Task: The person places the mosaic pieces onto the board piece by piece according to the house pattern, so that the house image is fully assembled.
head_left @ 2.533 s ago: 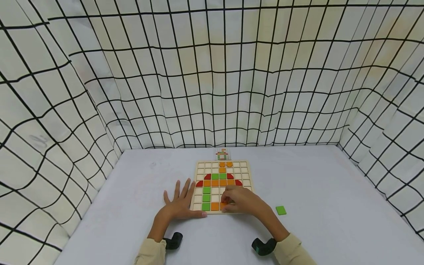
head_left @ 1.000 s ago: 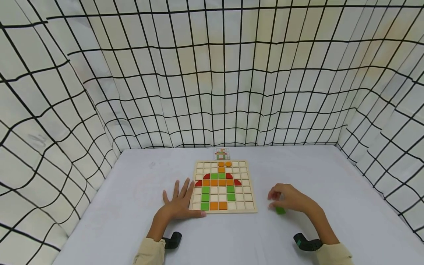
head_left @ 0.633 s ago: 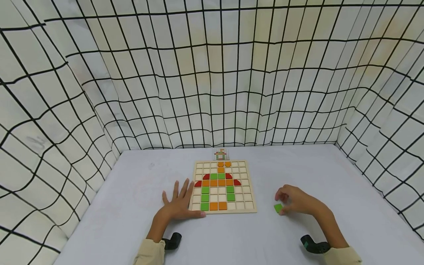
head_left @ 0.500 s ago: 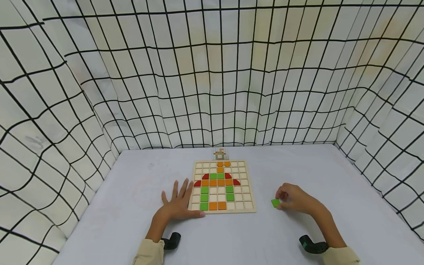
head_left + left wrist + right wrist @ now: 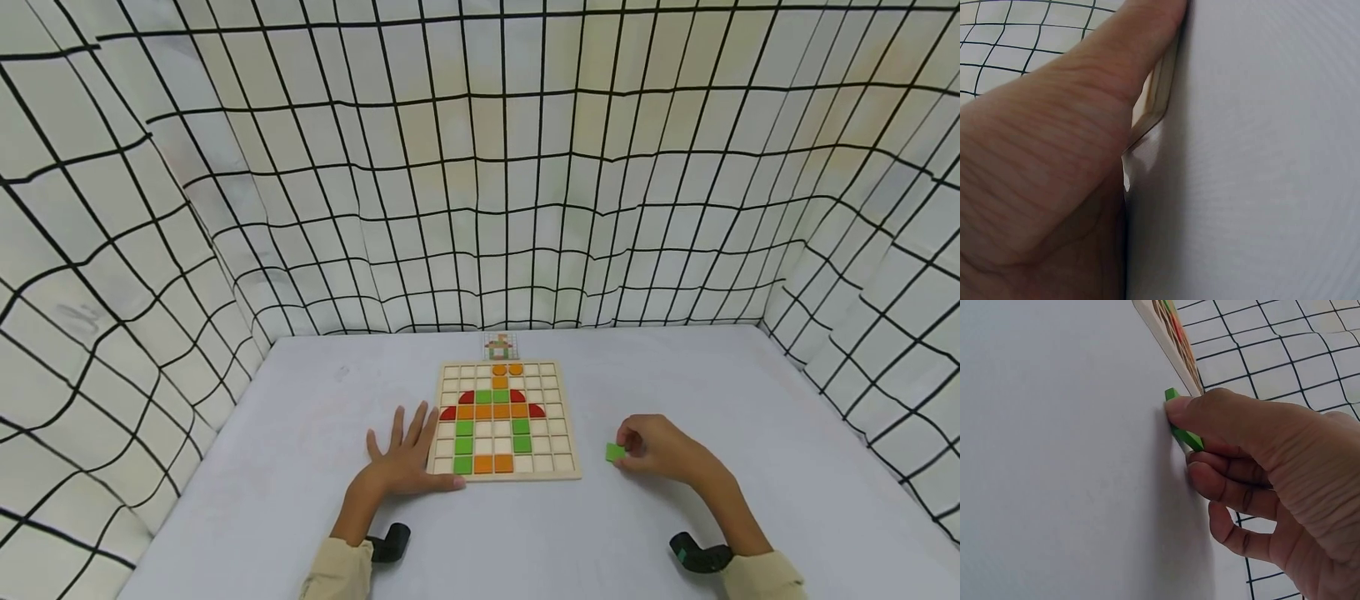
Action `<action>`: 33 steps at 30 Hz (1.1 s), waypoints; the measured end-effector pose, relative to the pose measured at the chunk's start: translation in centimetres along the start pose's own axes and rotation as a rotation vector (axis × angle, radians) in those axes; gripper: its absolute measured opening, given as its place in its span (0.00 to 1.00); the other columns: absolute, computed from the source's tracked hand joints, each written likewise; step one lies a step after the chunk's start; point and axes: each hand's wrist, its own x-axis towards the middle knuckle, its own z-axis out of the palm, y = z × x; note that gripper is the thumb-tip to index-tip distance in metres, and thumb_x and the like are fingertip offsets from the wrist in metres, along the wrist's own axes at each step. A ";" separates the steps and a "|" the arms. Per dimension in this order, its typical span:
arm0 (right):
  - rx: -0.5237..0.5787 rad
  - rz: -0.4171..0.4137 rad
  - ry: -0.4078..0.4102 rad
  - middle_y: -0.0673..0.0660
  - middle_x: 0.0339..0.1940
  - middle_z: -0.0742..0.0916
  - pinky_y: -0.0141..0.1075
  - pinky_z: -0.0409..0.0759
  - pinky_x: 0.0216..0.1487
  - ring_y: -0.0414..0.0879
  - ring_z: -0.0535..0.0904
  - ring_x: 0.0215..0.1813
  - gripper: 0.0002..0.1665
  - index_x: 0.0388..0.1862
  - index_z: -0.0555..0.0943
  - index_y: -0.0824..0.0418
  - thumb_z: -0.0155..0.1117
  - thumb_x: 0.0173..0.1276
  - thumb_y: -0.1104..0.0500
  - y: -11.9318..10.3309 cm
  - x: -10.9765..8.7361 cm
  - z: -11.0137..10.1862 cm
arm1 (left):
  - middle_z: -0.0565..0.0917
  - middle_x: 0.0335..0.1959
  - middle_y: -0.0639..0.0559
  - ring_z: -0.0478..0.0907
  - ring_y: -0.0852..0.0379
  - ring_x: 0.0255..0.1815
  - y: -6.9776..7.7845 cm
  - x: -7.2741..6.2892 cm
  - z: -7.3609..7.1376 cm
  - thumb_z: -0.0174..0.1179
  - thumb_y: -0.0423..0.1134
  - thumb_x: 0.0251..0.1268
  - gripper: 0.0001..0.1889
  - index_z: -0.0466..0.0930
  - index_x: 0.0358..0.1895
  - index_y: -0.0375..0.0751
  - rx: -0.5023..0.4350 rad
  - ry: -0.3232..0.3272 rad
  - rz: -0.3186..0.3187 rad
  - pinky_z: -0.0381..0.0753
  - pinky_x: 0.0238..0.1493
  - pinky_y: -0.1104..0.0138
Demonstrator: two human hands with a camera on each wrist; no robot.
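Note:
My right hand [image 5: 663, 450] pinches a green square tile [image 5: 615, 452] between thumb and fingers, to the right of the board. In the right wrist view the thumb presses on the green tile [image 5: 1188, 439] close over the table. My left hand [image 5: 405, 462] lies with fingers spread at the left front corner of the wooden grid board [image 5: 555, 463], the thumb along its front edge. On the board sit green and orange square tiles, red quarter-round pieces and two orange round pieces. Two green tiles [image 5: 521, 436] form a short column on its right part.
A small pattern card [image 5: 500, 346] lies behind the board, printed with a similar coloured figure. The white table [image 5: 337, 400] is enclosed by walls of white cloth with black netting [image 5: 525, 183]. A black wrist device [image 5: 697, 553] is on each forearm.
My right hand has left the board's right part, where a green tile now shows, reached the loose green tile, picked it up and moved slightly left with it. My left hand stays put.

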 end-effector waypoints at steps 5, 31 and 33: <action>-0.003 -0.007 -0.006 0.44 0.25 0.81 0.27 0.76 0.30 0.31 0.72 0.28 0.12 0.29 0.79 0.59 0.77 0.53 0.59 -0.5 0.6 0.5 | 0.37 0.82 0.44 0.25 0.34 0.79 0.2 -0.2 -0.1 0.64 0.74 0.44 0.65 0.40 0.80 0.45 -0.010 -0.003 0.001 0.24 0.65 0.28; 0.007 -0.108 -0.109 0.43 0.27 0.81 0.26 0.77 0.32 0.34 0.74 0.30 0.11 0.34 0.83 0.56 0.75 0.56 0.54 -7.3 5.8 4.0 | 0.35 0.82 0.46 0.22 0.36 0.79 -0.5 0.2 0.5 0.61 0.80 0.39 0.68 0.38 0.80 0.47 -0.018 0.004 0.002 0.20 0.65 0.29; -0.013 -0.116 -0.110 0.44 0.28 0.81 0.26 0.76 0.32 0.34 0.73 0.30 0.11 0.35 0.83 0.55 0.75 0.56 0.54 -7.6 6.1 4.2 | 0.34 0.82 0.47 0.21 0.37 0.79 -0.7 0.3 0.7 0.60 0.81 0.39 0.68 0.38 0.80 0.48 -0.008 0.008 0.003 0.19 0.65 0.30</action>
